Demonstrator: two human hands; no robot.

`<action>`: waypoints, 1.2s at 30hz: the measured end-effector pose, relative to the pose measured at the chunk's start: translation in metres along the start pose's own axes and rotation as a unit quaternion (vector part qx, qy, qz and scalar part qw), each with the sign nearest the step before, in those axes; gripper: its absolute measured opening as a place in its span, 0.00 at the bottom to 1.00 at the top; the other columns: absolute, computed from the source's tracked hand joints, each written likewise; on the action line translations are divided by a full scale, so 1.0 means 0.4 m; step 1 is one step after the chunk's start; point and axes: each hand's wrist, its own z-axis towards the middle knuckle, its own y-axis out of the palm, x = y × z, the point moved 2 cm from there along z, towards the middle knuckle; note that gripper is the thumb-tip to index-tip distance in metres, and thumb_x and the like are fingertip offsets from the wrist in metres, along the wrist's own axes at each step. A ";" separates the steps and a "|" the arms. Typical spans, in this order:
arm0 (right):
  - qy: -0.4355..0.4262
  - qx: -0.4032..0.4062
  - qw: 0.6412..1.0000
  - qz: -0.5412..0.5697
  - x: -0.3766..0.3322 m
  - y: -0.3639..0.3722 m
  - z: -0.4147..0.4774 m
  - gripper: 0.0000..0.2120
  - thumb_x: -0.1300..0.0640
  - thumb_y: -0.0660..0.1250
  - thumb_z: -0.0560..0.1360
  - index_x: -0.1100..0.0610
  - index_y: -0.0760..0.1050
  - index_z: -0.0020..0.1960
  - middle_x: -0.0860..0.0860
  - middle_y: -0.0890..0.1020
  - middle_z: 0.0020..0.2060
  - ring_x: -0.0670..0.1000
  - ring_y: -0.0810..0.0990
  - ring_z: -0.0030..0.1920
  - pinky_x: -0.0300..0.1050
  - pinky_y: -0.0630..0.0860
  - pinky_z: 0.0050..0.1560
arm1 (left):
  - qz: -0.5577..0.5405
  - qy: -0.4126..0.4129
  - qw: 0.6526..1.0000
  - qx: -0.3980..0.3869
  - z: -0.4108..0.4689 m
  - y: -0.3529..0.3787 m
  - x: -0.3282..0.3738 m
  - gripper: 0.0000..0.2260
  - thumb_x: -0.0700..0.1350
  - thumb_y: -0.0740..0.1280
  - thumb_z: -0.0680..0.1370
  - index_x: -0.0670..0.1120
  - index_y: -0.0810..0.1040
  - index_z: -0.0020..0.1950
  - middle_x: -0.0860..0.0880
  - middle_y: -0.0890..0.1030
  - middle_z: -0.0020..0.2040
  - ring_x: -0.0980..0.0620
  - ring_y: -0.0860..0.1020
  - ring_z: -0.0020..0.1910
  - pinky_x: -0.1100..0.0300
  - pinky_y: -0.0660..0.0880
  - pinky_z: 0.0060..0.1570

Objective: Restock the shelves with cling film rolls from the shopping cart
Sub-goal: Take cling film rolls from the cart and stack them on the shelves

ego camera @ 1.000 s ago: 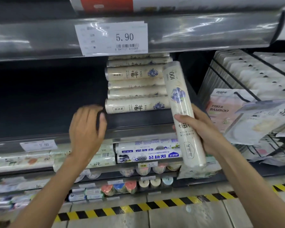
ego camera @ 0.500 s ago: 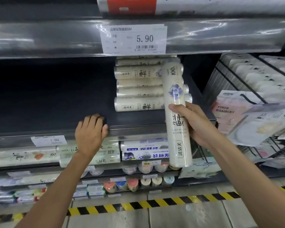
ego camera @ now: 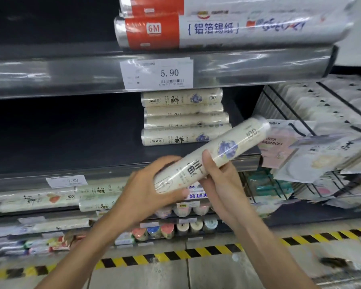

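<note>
Supermarket aisle, as I face it: dark metal shelving [ego camera: 113, 155] with a near-black back panel [ego camera: 61, 132] rises before me. Its glossy front rail [ego camera: 50, 74] is streaked with overhead glare and carries a white 5.90 price tag [ego camera: 157, 73]. A 7.00 tag [ego camera: 66, 181] sits on the rail below. To my right, a black wire rack [ego camera: 300, 105] slopes downward. At my feet, pale grey floor tiles [ego camera: 206, 274] run up to a yellow-and-black hazard stripe [ego camera: 175, 254] along the shelving's base.

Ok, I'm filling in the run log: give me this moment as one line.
left hand: grips lower end of cling film roll | right hand: grips its middle | roll: tilted, not yet shelved | shelf: matching rolls stacked
</note>
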 end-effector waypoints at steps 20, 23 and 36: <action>-0.130 0.029 0.964 -0.232 -0.277 -0.169 0.299 0.25 0.45 0.75 0.57 0.59 0.76 0.47 0.50 0.81 0.44 0.48 0.84 0.44 0.41 0.80 0.39 | 0.296 0.025 0.931 0.212 0.069 -0.125 -0.313 0.24 0.57 0.56 0.78 0.40 0.75 0.63 0.42 0.79 0.59 0.43 0.77 0.57 0.48 0.73 0.57; -0.146 0.002 0.962 -0.232 -0.255 -0.168 0.384 0.26 0.43 0.77 0.56 0.56 0.77 0.46 0.49 0.81 0.46 0.49 0.83 0.47 0.44 0.81 0.42 | 0.401 0.071 0.893 0.193 0.089 -0.090 -0.379 0.22 0.51 0.53 0.80 0.36 0.77 0.59 0.39 0.79 0.58 0.39 0.78 0.55 0.46 0.73 0.56; -0.330 0.133 0.775 -0.523 -0.184 -0.188 0.528 0.24 0.46 0.71 0.72 0.61 0.75 0.60 0.54 0.75 0.49 0.45 0.73 0.41 0.24 0.67 0.43 | 0.465 0.107 0.845 0.241 0.117 -0.073 -0.412 0.20 0.48 0.52 0.81 0.38 0.81 0.52 0.42 0.82 0.52 0.42 0.80 0.47 0.51 0.75 0.39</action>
